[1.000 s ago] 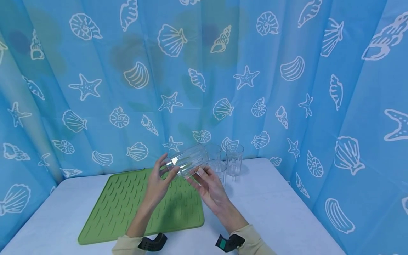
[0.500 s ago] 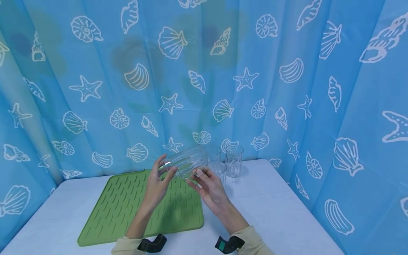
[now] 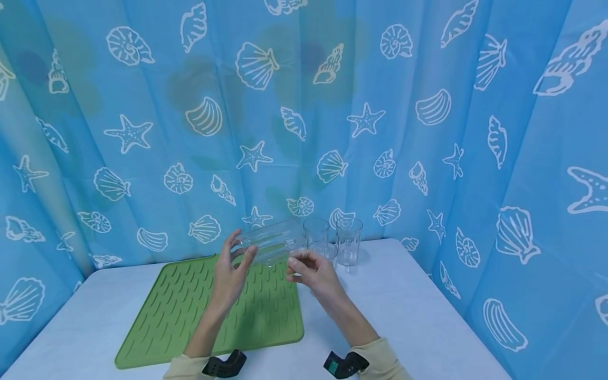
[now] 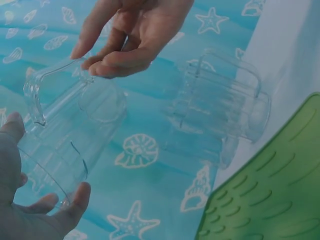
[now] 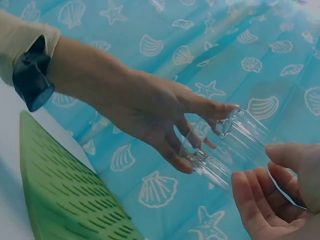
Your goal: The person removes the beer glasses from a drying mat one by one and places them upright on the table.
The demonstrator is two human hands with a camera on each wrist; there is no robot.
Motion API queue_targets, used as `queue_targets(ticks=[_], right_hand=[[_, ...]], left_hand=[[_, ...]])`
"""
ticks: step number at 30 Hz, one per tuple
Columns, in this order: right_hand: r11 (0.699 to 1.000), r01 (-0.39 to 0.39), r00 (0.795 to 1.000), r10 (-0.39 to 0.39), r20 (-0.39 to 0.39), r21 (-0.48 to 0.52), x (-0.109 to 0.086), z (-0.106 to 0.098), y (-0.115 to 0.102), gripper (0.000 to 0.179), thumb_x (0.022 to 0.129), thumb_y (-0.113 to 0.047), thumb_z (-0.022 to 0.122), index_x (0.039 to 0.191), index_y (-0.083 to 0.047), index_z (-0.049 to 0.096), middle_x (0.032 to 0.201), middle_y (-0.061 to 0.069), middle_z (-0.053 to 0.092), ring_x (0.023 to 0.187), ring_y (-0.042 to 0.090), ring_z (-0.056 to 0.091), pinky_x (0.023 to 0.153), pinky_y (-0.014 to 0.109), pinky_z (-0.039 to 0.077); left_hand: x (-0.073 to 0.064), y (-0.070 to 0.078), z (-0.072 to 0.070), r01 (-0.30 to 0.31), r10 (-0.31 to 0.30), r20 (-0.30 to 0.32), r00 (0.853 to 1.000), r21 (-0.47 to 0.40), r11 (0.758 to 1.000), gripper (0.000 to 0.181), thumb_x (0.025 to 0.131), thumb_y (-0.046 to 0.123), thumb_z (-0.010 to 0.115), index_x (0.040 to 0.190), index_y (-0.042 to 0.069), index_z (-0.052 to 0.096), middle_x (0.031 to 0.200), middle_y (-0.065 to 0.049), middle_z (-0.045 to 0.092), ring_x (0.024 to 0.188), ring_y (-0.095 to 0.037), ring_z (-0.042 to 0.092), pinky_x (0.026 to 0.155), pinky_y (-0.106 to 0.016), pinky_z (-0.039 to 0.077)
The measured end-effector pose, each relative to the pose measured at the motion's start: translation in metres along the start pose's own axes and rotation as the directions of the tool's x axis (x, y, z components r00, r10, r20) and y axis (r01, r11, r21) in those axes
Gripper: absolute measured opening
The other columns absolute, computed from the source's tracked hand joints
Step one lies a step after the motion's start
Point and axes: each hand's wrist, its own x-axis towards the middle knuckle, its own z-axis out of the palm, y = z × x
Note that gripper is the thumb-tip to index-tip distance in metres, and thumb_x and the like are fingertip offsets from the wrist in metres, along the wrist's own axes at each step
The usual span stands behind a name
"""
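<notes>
A clear glass mug [image 3: 271,241], lying nearly sideways in the air, is above the far part of the green mat [image 3: 199,306]. My left hand [image 3: 228,277] grips one end of it, thumb on the near side and fingers around the far side. From the right, my right hand [image 3: 320,274] has curled fingers, with its fingertips at the mug's handle [image 4: 35,100] in the left wrist view. In the right wrist view, the mug's glass shows between that hand's thumb and fingers, and the left hand [image 5: 155,110] spans the opposite end.
Several more clear glasses [image 3: 349,243] stand at the back of the white table [image 3: 394,306], just beyond the right hand. Behind the table hangs a blue curtain [image 3: 285,184] with white shell prints, which also runs along the right side.
The mug and left hand have shifted slightly left, and the mug lies a little flatter. My right hand's fingers have curled in more and moved from the mug's side toward its handle.
</notes>
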Motion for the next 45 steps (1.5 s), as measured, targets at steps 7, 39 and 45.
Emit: queue_targets(ticks=[7,39,45], right_hand=[[0.947,0.137,0.980,-0.172,-0.099,-0.292,-0.002,0.003,-0.004,0.020,0.092,-0.028,0.071,0.097,-0.009,0.065,0.093,0.006,0.067,0.086,0.016,0.066,0.077,0.030,0.061],[0.397,0.547,0.761,-0.601,0.242,-0.737,-0.007,0.012,0.000,0.023,0.081,-0.016,0.080,0.104,-0.017,0.075,0.100,-0.003,0.070,0.094,0.014,0.065,0.081,0.028,0.056],[0.335,0.609,0.720,-0.613,0.325,-0.719,-0.008,0.011,-0.001,0.026,0.082,-0.011,0.078,0.107,-0.016,0.076,0.100,-0.001,0.070,0.089,0.012,0.064,0.074,0.022,0.055]], left_hand=[[0.001,-0.002,-0.003,-0.023,0.023,-0.008,1.000,0.006,1.000,0.066,0.097,0.042,0.059,0.154,0.025,0.029,0.147,-0.014,0.043,0.129,-0.032,0.053,0.102,-0.054,0.049],[-0.006,0.009,0.001,-0.149,0.158,-0.032,0.987,0.204,0.968,0.064,0.098,0.042,0.057,0.152,0.018,0.034,0.149,-0.016,0.040,0.123,-0.032,0.053,0.085,-0.047,0.058],[-0.007,0.011,0.003,-0.176,0.183,-0.012,0.983,0.218,0.960,0.062,0.099,0.041,0.057,0.152,0.019,0.035,0.148,-0.016,0.042,0.119,-0.031,0.055,0.081,-0.043,0.058]])
